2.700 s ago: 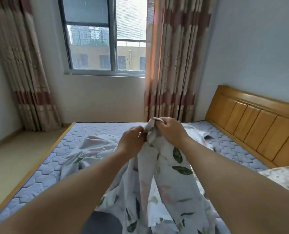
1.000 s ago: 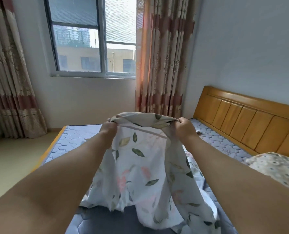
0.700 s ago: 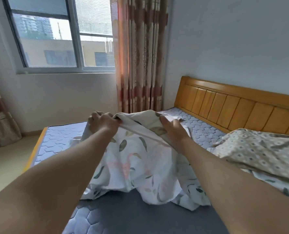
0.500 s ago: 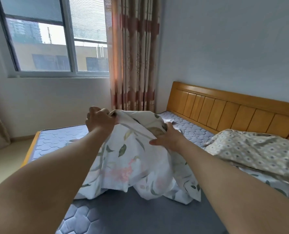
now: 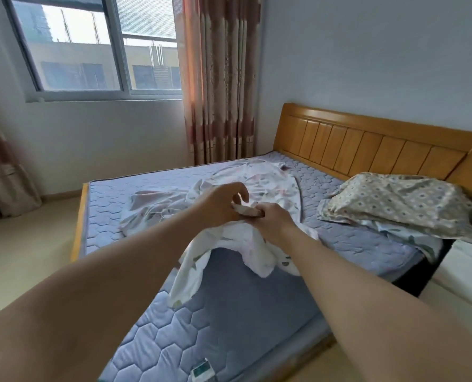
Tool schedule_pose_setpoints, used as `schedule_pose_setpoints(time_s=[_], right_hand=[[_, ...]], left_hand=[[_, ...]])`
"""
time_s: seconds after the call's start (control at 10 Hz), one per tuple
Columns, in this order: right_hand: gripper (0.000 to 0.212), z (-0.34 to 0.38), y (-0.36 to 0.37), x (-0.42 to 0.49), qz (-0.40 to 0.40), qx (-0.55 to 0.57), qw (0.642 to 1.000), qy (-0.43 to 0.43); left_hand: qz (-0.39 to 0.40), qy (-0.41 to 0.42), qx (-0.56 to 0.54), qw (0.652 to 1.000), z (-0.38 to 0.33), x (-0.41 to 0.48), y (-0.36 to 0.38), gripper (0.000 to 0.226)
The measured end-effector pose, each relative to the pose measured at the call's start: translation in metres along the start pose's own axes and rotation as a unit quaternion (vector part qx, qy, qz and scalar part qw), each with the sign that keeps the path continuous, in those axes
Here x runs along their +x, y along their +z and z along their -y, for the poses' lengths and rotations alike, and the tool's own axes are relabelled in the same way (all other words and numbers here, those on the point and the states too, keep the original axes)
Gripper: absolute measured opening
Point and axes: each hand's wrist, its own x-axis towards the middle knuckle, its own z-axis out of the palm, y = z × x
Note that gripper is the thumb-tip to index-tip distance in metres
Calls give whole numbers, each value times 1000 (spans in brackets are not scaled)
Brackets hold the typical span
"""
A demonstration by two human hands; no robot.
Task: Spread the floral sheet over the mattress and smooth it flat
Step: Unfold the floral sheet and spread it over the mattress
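Observation:
The floral sheet [image 5: 259, 183], white with green leaves and pink flowers, lies crumpled across the middle of the blue quilted mattress [image 5: 215, 321]. Its near part is lifted off the bed. My left hand [image 5: 218, 205] and my right hand [image 5: 270, 220] are close together above the mattress. Each one pinches the same bunched edge of the sheet. Fabric hangs down below both hands to the mattress.
A pillow [image 5: 397, 202] in a dotted case rests at the right by the wooden headboard [image 5: 367, 150]. A window [image 5: 97, 48] and curtains [image 5: 221, 78] stand behind the bed. Bare floor [image 5: 22, 257] runs along the left. A white surface [image 5: 466, 268] sits at far right.
The far part of the sheet has dropped onto the mattress toward the headboard. My hands came together on one bunched edge. The view swung right and back from the bed.

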Motion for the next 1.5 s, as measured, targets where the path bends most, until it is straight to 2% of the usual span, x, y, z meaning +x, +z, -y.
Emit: schedule_pose_setpoints(time_s=[0.1, 0.2, 0.3, 0.4, 0.5, 0.6, 0.7, 0.8, 0.9, 1.0, 1.1, 1.2, 1.3, 1.4, 1.5], right_hand=[[25, 16, 3, -22, -47, 52, 998, -2], [25, 33, 8, -35, -87, 124, 989, 1], [27, 47, 11, -46, -121, 184, 975, 19], [21, 70, 22, -54, -126, 175, 976, 10], [23, 96, 38, -56, -136, 169, 976, 26], [26, 124, 64, -61, -130, 176, 975, 43], [33, 142, 90, -66, -92, 63, 993, 48], [35, 160, 123, -73, -30, -79, 993, 79], [25, 171, 155, -81, 37, -137, 986, 90], [12, 184, 177, -86, 55, -166, 977, 120], [18, 206, 178, -82, -32, -115, 980, 162], [23, 253, 152, -62, -257, 16, 958, 128], [19, 290, 139, -58, -483, 43, 873, -44], [28, 251, 191, -81, -277, -279, 920, 6], [37, 194, 260, -128, 342, -334, 854, 205]], left_hand=[[-1, -40, 159, 986, 13, -29, -4, 23], [-34, -87, 195, 976, 34, -54, -8, 23], [-35, -196, 71, 977, 62, -70, -14, 22], [-80, -282, -203, 934, 80, -82, -25, 10], [-120, -304, -447, 833, 89, -87, -52, 9], [-121, -218, -378, 891, 117, -99, -93, 7], [29, -63, -7, 998, 156, -121, -131, 41], [150, 7, 340, 928, 201, -144, -147, 39], [82, -105, 308, 942, 234, -163, -149, 28], [110, -191, 243, 944, 245, -171, -154, 31], [41, -199, 90, 975, 235, -165, -175, 34], [-181, -168, -84, 965, 201, -141, -224, 34], [-414, -41, -72, 907, 187, -143, -251, 37], [-96, 24, 198, 975, 221, -188, -212, 29], [434, -32, 369, 821, 266, -242, -157, 33]])
